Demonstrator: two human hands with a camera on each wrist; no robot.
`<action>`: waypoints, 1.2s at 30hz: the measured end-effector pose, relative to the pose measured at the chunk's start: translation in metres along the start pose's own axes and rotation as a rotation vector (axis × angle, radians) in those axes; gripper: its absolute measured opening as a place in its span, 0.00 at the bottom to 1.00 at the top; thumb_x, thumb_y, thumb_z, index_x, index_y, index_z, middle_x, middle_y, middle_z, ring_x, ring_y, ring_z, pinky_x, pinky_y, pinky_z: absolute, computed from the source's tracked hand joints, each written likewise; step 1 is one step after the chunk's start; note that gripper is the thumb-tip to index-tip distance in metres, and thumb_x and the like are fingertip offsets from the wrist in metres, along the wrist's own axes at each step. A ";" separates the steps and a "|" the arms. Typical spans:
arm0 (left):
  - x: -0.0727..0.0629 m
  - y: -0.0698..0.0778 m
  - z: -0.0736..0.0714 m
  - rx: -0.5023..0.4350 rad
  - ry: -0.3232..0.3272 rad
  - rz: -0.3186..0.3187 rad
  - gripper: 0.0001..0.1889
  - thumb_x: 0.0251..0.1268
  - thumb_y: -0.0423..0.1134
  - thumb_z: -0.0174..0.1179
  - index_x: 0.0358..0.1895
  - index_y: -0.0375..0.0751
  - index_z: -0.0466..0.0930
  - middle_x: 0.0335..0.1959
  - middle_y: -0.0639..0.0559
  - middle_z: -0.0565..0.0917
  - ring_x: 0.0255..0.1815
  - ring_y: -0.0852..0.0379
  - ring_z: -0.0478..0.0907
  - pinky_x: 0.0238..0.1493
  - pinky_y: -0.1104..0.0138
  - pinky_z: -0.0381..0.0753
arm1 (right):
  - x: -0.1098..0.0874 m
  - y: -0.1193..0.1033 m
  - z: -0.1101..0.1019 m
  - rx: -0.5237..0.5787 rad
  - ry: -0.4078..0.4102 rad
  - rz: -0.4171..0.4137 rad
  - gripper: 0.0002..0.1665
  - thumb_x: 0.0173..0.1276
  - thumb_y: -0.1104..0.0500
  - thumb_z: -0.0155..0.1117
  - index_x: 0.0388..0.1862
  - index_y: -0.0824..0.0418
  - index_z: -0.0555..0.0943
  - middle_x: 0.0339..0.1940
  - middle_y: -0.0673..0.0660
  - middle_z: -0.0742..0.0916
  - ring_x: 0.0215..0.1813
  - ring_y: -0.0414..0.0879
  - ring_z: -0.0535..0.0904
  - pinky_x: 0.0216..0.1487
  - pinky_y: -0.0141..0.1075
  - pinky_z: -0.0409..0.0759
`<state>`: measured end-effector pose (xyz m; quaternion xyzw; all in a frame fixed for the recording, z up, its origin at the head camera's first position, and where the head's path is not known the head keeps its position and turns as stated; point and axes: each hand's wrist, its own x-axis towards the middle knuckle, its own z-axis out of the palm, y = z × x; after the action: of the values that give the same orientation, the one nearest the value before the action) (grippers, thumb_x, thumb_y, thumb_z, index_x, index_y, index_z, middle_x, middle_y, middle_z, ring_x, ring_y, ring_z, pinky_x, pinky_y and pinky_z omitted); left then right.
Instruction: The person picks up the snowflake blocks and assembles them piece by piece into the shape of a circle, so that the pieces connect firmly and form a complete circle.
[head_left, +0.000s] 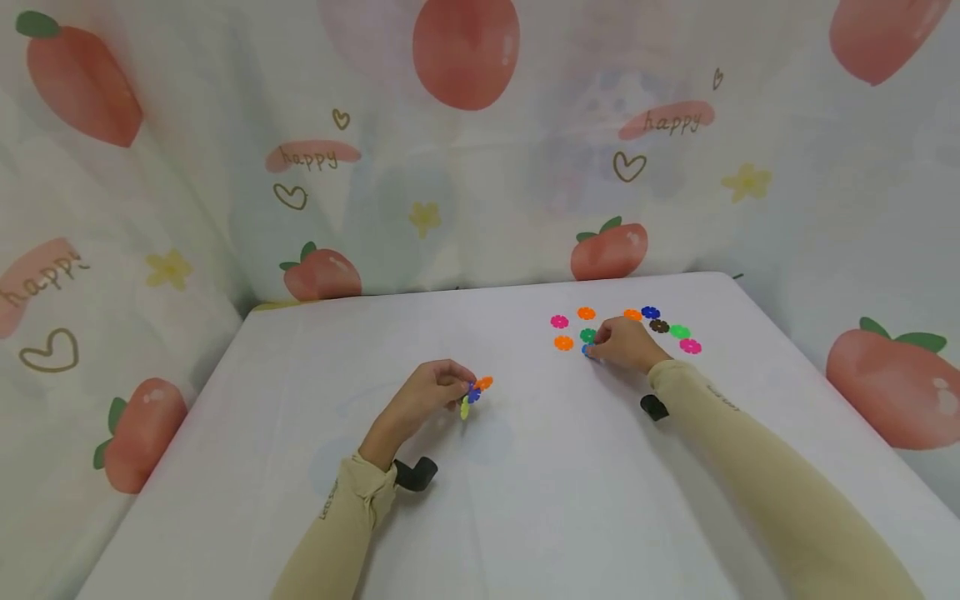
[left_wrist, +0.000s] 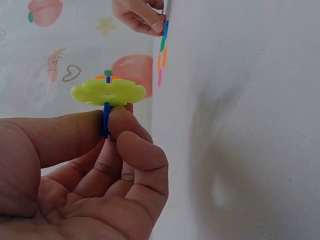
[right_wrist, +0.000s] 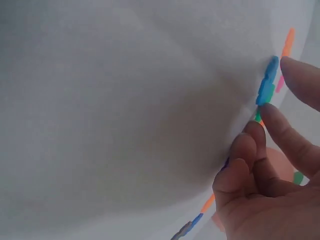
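In the head view my left hand (head_left: 422, 402) holds a small cluster of interlocking flower-shaped plastic discs over the table. Its thumb and index finger pinch the dark blue disc (left_wrist: 105, 120), which is slotted to a yellow-green disc (left_wrist: 108, 92) and an orange disc (head_left: 486, 382). Farther back on the right, my right hand (head_left: 630, 343) is at a light blue disc (right_wrist: 268, 81) on the tabletop. Thumb and index fingertips meet opposite edges of this disc, the other fingers curled beneath. A green disc (head_left: 588, 335) lies right beside it.
Loose discs lie around the right hand: an orange disc (head_left: 563, 342) and a pink disc (head_left: 559, 322) to its left, a brown disc (head_left: 659, 326) and a bright green disc (head_left: 680, 332) to its right. A printed curtain (head_left: 480, 217) hangs behind the white table (head_left: 247, 467).
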<state>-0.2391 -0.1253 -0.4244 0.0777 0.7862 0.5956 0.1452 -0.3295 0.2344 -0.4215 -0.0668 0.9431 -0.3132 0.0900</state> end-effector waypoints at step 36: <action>0.001 -0.001 -0.004 0.036 0.014 -0.028 0.07 0.80 0.30 0.59 0.52 0.35 0.85 0.44 0.48 0.89 0.38 0.53 0.78 0.43 0.64 0.78 | 0.022 -0.007 0.010 -0.024 0.095 0.010 0.15 0.75 0.66 0.64 0.53 0.76 0.75 0.49 0.72 0.82 0.50 0.64 0.77 0.59 0.54 0.80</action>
<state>-0.2409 -0.1294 -0.4248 0.0653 0.7987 0.5799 0.1467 -0.3487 0.2188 -0.4280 -0.0484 0.9503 -0.3042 0.0460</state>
